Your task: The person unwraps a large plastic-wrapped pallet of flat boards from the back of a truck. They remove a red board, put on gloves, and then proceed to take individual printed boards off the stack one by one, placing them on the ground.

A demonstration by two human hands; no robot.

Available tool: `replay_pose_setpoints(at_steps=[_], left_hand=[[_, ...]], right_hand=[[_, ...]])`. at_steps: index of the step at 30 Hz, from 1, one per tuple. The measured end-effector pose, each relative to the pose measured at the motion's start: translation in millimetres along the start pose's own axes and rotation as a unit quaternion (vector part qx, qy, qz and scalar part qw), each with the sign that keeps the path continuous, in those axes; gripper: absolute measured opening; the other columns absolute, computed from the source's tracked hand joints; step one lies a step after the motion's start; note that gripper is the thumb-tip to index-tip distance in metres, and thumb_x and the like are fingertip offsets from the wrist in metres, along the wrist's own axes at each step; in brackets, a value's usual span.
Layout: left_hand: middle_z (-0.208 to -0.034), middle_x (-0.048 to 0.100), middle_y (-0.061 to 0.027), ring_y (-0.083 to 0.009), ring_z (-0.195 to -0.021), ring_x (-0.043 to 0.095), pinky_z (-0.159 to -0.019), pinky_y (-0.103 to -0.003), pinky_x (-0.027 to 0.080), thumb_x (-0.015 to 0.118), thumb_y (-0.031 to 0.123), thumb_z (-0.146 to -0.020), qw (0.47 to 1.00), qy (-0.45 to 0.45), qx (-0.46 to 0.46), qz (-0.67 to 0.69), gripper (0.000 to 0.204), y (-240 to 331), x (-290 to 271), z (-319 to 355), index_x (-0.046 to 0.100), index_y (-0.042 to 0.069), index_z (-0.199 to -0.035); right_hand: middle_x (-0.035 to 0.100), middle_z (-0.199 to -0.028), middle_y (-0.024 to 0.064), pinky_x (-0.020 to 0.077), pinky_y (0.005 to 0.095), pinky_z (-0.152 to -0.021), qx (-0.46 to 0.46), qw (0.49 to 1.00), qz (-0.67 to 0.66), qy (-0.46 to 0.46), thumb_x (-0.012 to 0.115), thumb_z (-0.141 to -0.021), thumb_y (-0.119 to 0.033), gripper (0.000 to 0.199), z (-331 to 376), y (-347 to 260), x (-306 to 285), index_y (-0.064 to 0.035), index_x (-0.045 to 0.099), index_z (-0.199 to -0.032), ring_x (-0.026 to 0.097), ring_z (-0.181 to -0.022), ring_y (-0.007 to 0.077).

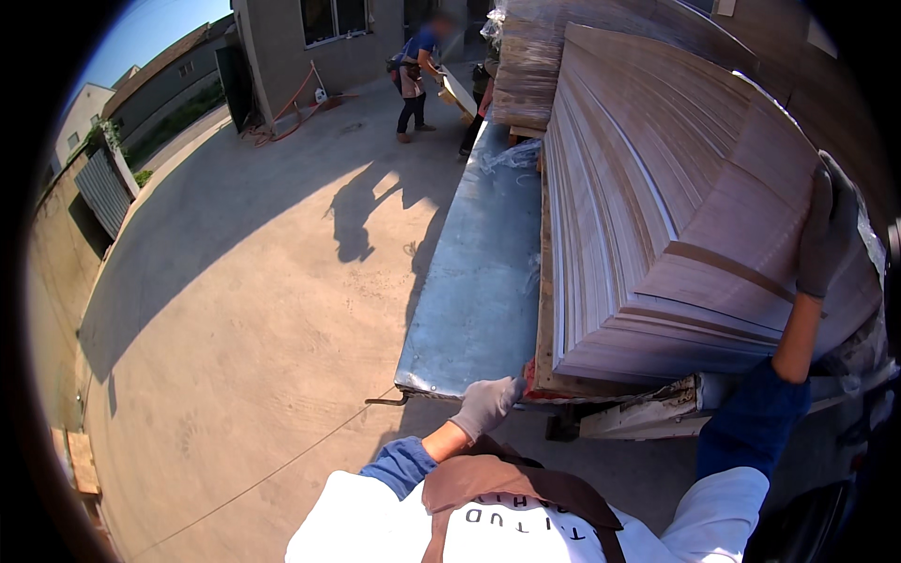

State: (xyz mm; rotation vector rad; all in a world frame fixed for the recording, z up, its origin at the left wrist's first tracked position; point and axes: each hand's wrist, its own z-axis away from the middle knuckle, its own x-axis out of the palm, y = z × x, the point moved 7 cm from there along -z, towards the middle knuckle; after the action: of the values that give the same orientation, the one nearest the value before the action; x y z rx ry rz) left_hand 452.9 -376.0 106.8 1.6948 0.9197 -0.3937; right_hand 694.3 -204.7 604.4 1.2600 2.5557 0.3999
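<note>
My left hand [488,405], in a grey work glove, is closed at the near edge of a metal-covered flatbed [469,300], beside a red patch at its corner. Its fingertips are partly hidden. A tall stack of thin wooden boards [713,225] rests on a wooden pallet [547,310] on the bed. The boards are fanned slightly unevenly, with their pale edges showing. My right hand [831,225], also gloved, lies with fingers stretched out along the right side of the stack's top.
Behind the stack stands another plastic-wrapped load [533,75]. Loose clear film [514,155] lies on the bed. A co-worker [416,70] holds a board [458,94] near another, partly hidden person. A red hose [291,117] lies by the building. A chipped white beam [648,408] sticks out below the pallet.
</note>
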Motion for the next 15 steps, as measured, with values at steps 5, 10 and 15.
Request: replay_pose_setpoints(at_steps=[5,10,15], left_hand=[[-0.079,0.062,-0.0124,-0.0398,-0.073,0.062,-0.061,-0.048,0.047,0.033,0.034,-0.102,1.0,0.007,0.006,0.006,0.029,-2.9,3.2,1.3,0.053,0.014,-0.096],[-0.08,0.062,-0.0126,-0.0397,-0.074,0.062,-0.061,-0.048,0.047,0.034,0.033,-0.102,1.0,0.006,0.008,-0.002,0.027,-2.1,2.0,0.2,0.053,0.014,-0.097],[-0.079,0.061,-0.0128,-0.04,-0.074,0.062,-0.061,-0.049,0.047,0.034,0.033,-0.102,1.0,0.003,0.0,0.003,0.028,-4.4,3.2,0.4,0.053,0.014,-0.097]], right_hand=[[0.061,-0.127,0.007,0.0457,0.033,-0.101,-0.015,1.0,0.022,-0.002,0.049,-0.101,-0.011,0.03,2.4,-0.4,1.5,-0.0104,0.058,-0.13,0.057,-0.117,0.0234],[0.065,-0.12,0.0078,0.0469,0.0331,-0.097,0.026,0.999,-0.031,0.021,0.054,-0.1,-0.02,0.028,-2.9,-2.9,-3.5,-0.0087,0.064,-0.123,0.061,-0.112,0.0212],[0.067,-0.117,0.0078,0.0481,0.0323,-0.096,0.041,0.997,-0.057,0.029,0.057,-0.099,-0.025,0.029,-5.3,-2.2,-4.4,-0.0086,0.066,-0.12,0.063,-0.108,0.0199]])
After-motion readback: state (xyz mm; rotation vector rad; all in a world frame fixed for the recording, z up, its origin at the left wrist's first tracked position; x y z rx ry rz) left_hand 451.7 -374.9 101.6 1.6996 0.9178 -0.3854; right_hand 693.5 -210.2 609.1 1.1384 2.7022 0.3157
